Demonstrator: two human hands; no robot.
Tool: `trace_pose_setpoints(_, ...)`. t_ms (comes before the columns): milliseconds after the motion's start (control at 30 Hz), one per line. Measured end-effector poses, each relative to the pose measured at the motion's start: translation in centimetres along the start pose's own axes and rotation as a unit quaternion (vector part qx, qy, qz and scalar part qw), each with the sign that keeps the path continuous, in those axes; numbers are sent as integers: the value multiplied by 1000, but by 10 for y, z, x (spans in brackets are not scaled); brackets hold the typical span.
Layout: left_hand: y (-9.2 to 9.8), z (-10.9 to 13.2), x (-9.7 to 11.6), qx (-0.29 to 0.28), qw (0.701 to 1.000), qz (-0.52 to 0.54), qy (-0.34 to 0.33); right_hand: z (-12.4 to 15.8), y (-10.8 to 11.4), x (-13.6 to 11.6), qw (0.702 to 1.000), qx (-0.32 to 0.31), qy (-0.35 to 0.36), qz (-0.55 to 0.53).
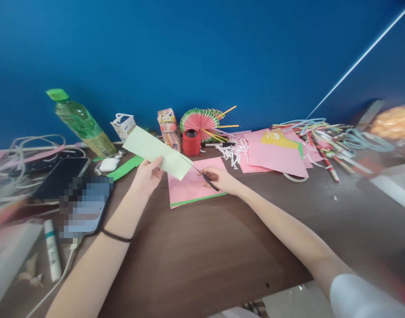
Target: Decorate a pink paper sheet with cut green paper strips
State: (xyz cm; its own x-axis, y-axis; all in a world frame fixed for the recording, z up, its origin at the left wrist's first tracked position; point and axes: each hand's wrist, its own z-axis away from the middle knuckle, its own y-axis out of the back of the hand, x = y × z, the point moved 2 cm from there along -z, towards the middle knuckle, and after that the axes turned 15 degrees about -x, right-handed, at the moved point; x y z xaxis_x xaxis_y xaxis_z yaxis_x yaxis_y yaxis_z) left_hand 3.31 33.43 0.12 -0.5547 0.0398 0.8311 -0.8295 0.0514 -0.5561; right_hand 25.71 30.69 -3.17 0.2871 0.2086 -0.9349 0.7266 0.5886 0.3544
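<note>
My left hand [148, 175] pinches the lower edge of a pale green paper strip [155, 151] and holds it tilted above the brown table [202, 247]. My right hand [220, 179] grips a pair of thin black scissors [202, 173], whose blades point up-left and meet the strip's right end. Under both hands a pink sheet [189, 187] lies on a green sheet whose edge shows at the bottom.
A green-capped bottle [80, 121], phones [61, 176], cables, an earbud case [109, 164] and a glue stick [52, 250] lie left. At the back stand small cartons, a red spool [191, 142] and a paper fan [199, 119]. Pink sheets [275, 154] and paper strips lie right.
</note>
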Motion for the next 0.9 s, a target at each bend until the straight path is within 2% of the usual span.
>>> trace_pose_setpoints(333,1,-1,-4,-13,1000,2,3,2,1,1,1000,-7,2,-2)
trace_pose_setpoints(500,-1,0,-2,-6,1000,10,3,3,2,0,1000,-10,-21,3)
trace_pose_setpoints(700,-5,2,-1,-4,1000,16,5,2,2,-6,999,-9,-13,-31)
trace_pose_setpoints(900,-5,2,-2,-17,1000,19,1,2,2,-6,1000,-5,-12,-15)
